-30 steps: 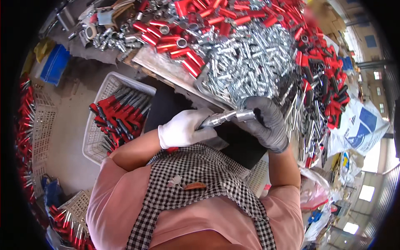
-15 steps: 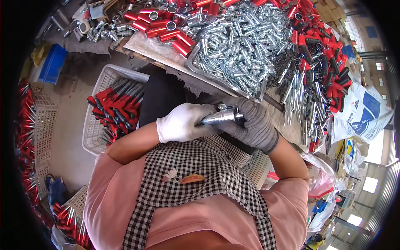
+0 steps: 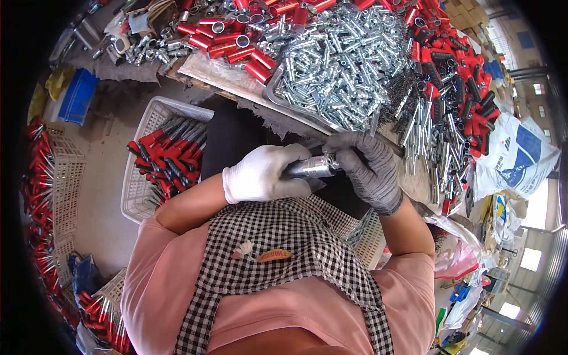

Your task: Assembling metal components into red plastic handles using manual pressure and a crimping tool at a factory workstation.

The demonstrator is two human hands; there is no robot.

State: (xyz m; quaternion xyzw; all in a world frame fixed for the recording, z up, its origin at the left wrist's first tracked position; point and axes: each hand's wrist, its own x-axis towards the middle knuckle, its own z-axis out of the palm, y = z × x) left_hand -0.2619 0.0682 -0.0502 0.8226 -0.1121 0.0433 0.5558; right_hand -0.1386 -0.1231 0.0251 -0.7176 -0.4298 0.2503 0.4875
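Note:
My left hand point(image 3: 264, 173), in a white glove, is wrapped round a silver metal cylinder point(image 3: 313, 168) and holds it roughly level in front of my apron. The cylinder's left part is hidden inside the glove. My right hand point(image 3: 370, 170), in a grey glove, is closed at the cylinder's right end, thumb and fingers curled together by a small shiny part there. What those fingertips grip is too small and covered to make out. Just beyond the hands, on the bench, a clear tray point(image 3: 273, 94) holds a heap of small silver metal fittings point(image 3: 340, 68).
Red tubes point(image 3: 258, 71) lie left of the tray. Red-and-black handled tools point(image 3: 473, 89), springs and metal rods point(image 3: 419, 127) crowd its right. On the floor at left stands a white basket point(image 3: 127, 186) of red-and-black tools, with more crates point(image 3: 66, 183) beyond. White sacks point(image 3: 515, 157) are at right.
My right hand has drawn back slightly to the right and its fingers have shifted at the cylinder's end, baring more of it. My left hand keeps its hold.

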